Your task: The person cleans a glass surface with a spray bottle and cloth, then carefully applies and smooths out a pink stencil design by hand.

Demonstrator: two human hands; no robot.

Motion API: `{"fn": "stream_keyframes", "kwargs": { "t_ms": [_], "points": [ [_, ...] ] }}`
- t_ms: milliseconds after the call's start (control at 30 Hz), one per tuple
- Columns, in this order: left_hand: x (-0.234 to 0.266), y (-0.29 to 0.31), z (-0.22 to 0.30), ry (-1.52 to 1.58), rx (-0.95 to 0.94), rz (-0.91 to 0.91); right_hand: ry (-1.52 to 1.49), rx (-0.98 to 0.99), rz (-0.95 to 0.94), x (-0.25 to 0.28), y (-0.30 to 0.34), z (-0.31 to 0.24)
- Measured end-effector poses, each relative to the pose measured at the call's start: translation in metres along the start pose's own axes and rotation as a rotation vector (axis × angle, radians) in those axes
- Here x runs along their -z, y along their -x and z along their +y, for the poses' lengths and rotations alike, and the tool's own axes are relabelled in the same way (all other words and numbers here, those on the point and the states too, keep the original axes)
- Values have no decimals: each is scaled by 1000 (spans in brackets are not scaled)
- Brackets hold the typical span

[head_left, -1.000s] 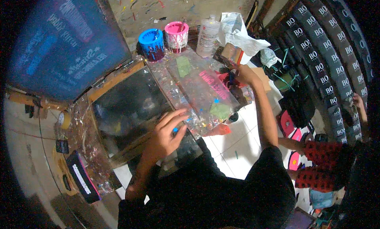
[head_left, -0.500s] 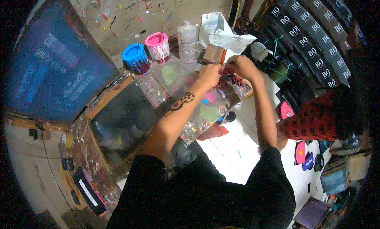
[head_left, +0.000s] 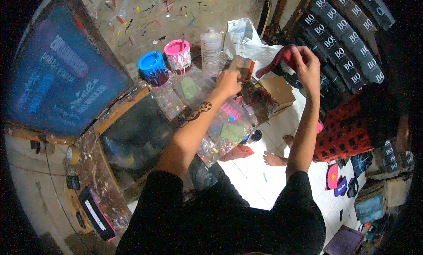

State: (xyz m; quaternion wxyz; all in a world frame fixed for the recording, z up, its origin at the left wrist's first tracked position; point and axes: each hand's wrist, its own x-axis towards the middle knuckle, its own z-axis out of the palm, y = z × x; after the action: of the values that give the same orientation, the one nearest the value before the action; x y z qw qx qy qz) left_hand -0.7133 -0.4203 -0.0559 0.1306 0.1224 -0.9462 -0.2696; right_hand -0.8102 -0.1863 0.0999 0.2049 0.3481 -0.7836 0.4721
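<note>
My right hand (head_left: 307,63) is raised at the far right of the worktable, its fingers pinching a dark red cloth (head_left: 281,59) that hangs out to the left. My left hand (head_left: 228,83) is closed over the table, against a brown boxy thing (head_left: 242,66) with an orange side. Whatever its fingers hold is hidden. Beside it, a dark stained rag-like heap (head_left: 260,101) lies on the table's right end. A clear sheet with pink lettering (head_left: 229,112) and a pale green patch (head_left: 231,132) lies below the left hand.
Blue (head_left: 152,66) and pink (head_left: 177,56) paint tubs and a clear bottle (head_left: 211,51) stand along the wall. A printing screen (head_left: 61,74) tilts up at left. A cardboard box (head_left: 277,91) sits right. Another person in patterned red cloth (head_left: 343,129) is close by.
My hands, together before, have come apart. The right hand has lifted the red cloth up and right; the left has moved slightly left and nearer. The other person's foot now shows.
</note>
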Motion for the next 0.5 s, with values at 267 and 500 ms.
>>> {"fn": "stream_keyframes", "kwargs": {
  "t_ms": [267, 500],
  "points": [
    [36, -9, 72, 630, -432, 327, -119, -73, -242, -65, -6, 1],
    [58, -11, 41, 455, -309, 163, -660, -431, -139, -29, 22, 3]
  ]
}}
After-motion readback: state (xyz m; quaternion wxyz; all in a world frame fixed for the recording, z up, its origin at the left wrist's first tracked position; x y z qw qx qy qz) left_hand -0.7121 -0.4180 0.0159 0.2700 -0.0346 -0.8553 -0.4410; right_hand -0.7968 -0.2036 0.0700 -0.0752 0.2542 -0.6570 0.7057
